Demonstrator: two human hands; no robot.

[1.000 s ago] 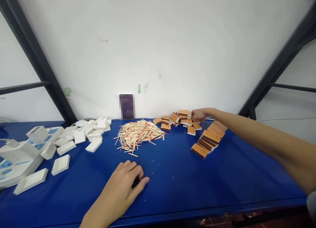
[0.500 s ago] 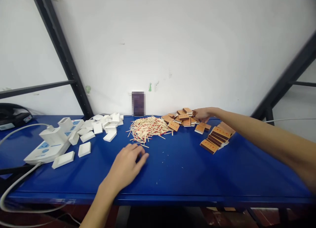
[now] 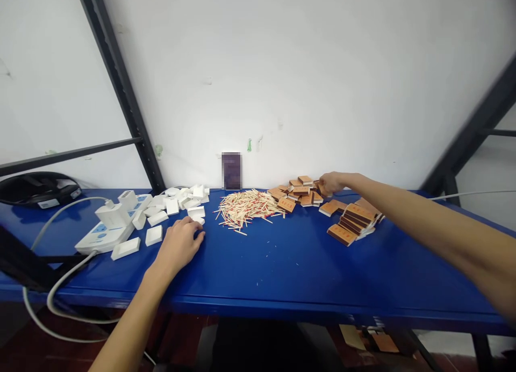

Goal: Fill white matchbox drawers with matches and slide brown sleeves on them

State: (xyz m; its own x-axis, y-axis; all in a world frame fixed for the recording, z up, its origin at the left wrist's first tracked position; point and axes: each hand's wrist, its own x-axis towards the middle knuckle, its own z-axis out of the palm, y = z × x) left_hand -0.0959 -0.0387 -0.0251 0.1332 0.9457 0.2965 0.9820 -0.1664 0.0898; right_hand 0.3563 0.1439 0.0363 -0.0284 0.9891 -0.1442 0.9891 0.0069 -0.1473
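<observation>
My left hand [image 3: 181, 242] is low over the blue table, its fingers loosely curled and the thumb apart. Just beyond its fingertips lies a small white matchbox tray [image 3: 196, 212], at the near edge of a heap of such trays [image 3: 172, 206]. My right hand [image 3: 332, 184] reaches to the back of a pile of orange-brown matchbox sleeves [image 3: 300, 191]. Its fingers are closed on a matchbox sleeve [image 3: 319, 186], mostly hidden by the hand. Between the two piles lies a heap of red-tipped matches [image 3: 250, 206].
A leaning row of matchbox sleeves [image 3: 350, 224] lies below my right forearm. At left, a white power strip [image 3: 105, 236] with plugs and cables sits near a black headset [image 3: 40, 190]. A dark pixelated panel [image 3: 231, 171] stands against the wall. Black frame posts [image 3: 124, 87] flank the table [image 3: 282, 275].
My left hand has moved left, from in front of the matches to the white trays. My right hand stays at the sleeve pile, slightly shifted. The camera view has turned a little left.
</observation>
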